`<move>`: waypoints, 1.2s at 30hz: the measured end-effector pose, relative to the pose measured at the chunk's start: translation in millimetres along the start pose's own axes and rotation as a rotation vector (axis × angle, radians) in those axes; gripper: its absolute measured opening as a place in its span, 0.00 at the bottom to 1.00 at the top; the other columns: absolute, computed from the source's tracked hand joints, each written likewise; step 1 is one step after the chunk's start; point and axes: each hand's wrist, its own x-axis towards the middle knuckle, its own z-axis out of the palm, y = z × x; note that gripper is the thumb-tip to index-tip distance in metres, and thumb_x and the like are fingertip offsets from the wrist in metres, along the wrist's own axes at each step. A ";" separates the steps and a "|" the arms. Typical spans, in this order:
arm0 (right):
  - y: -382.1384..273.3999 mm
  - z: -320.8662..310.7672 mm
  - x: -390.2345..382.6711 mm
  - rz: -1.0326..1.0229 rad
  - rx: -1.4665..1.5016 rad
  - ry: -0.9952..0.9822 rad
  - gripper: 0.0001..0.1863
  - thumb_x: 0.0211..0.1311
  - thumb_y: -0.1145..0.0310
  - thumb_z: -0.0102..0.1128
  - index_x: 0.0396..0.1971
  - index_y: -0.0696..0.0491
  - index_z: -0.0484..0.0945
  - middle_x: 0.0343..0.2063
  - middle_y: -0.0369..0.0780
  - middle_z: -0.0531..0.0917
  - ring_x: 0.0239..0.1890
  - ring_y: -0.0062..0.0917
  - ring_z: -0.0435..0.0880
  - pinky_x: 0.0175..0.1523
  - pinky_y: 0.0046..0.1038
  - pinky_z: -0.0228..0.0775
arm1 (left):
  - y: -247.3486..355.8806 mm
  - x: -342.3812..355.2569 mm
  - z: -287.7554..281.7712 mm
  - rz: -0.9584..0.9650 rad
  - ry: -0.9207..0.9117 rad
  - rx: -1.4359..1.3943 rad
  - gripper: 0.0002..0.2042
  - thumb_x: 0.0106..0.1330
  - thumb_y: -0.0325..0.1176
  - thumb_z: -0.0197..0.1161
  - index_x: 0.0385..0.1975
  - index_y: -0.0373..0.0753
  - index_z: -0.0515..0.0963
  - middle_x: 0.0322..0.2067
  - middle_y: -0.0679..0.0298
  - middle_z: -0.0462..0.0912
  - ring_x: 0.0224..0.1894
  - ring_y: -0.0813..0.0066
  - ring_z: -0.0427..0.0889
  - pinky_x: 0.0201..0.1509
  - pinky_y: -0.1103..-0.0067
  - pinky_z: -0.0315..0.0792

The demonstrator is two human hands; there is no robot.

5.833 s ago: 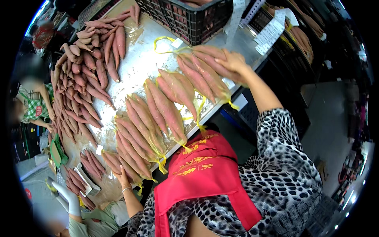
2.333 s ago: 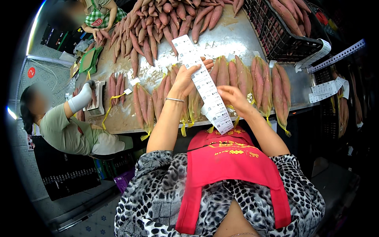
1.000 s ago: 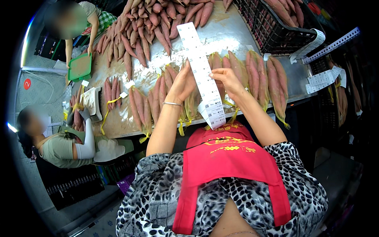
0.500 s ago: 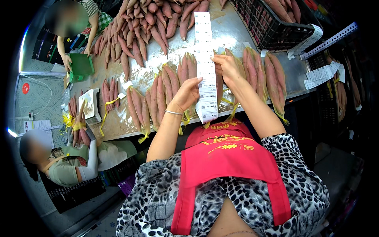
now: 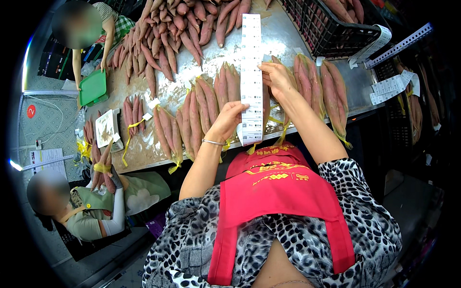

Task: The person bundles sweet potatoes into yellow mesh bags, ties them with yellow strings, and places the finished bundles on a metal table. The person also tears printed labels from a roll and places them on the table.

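A long white strip of printed labels stretches upright in front of me, above the table's near edge. My left hand is closed on its left edge near the lower end, thumb and fingers pinched together. Higher up, my right hand pinches the right edge of the strip. Behind and beside the strip lie sweet potatoes in yellow net bags, tied at their near ends. Two more netted bundles rest to the right of my right hand. The strip covers part of the row.
A heap of loose sweet potatoes covers the far table. At the far right stands a black crate with another label strip hanging from it. On the left are a white scale, a co-worker with a banded bundle, and another with a green tray.
My left hand has moved slightly down along the label strip; my right hand stays nearly in place. At left, one co-worker has drawn a bundle closer, and the other's green tray has tilted.
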 end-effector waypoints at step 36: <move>4.6 16.5 1.3 0.137 0.088 -0.157 0.12 0.60 0.68 0.64 0.41 0.58 0.79 0.39 0.43 0.85 0.43 0.30 0.83 0.54 0.31 0.75 | 36.9 6.8 -27.1 -0.011 -0.028 -0.034 0.41 0.73 0.66 0.33 0.61 0.30 0.70 0.52 0.55 0.82 0.53 0.68 0.82 0.60 0.70 0.73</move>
